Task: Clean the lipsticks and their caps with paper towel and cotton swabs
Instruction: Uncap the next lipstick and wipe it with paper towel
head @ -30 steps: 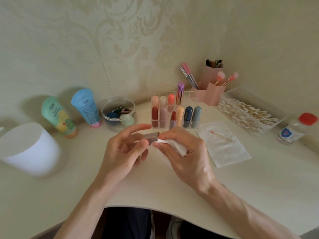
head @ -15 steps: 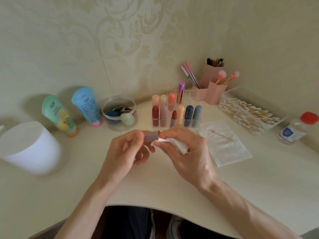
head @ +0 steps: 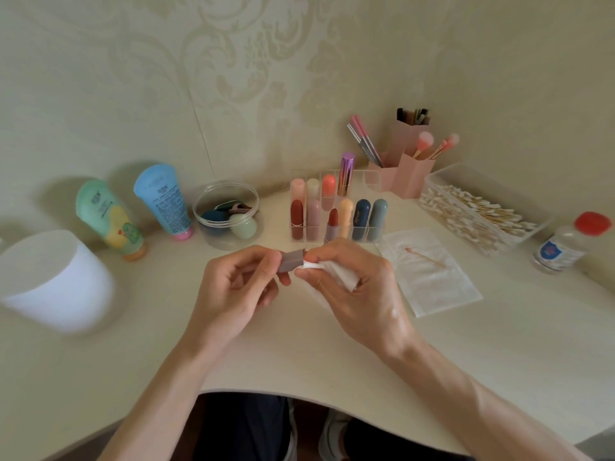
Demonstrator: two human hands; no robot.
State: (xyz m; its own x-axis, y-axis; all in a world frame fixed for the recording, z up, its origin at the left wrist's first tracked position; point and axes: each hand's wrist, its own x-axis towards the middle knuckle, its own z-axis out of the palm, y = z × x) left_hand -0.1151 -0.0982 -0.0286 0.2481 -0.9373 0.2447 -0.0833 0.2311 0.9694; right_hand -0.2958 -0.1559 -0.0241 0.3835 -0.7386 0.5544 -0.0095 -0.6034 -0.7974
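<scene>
Though nearly level, cap (head: 292, 260) mouth rightward.

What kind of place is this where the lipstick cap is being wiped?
Probably a home vanity or dressing table set in a wallpapered corner: lipsticks standing in a clear organizer, makeup brushes in pink holders, and a supply of cotton swabs.

Home dressing-table corner, someone's vanity setup. Patterned wallpaper (head: 249, 61) on both walls, cream desk (head: 299, 361) fitted into the corner. Clear rack (head: 370, 177) of lipsticks (head: 296, 217), pink holder (head: 412, 174) with makeup brushes (head: 424, 143), two squeeze tubes (head: 163, 197), round jar (head: 226, 187) of makeup sponges (head: 244, 226), clear box (head: 466, 174) of cotton swabs (head: 482, 214), small red-capped bottle (head: 562, 244). Seated person's legs (head: 243, 427) under the desk edge.
</scene>
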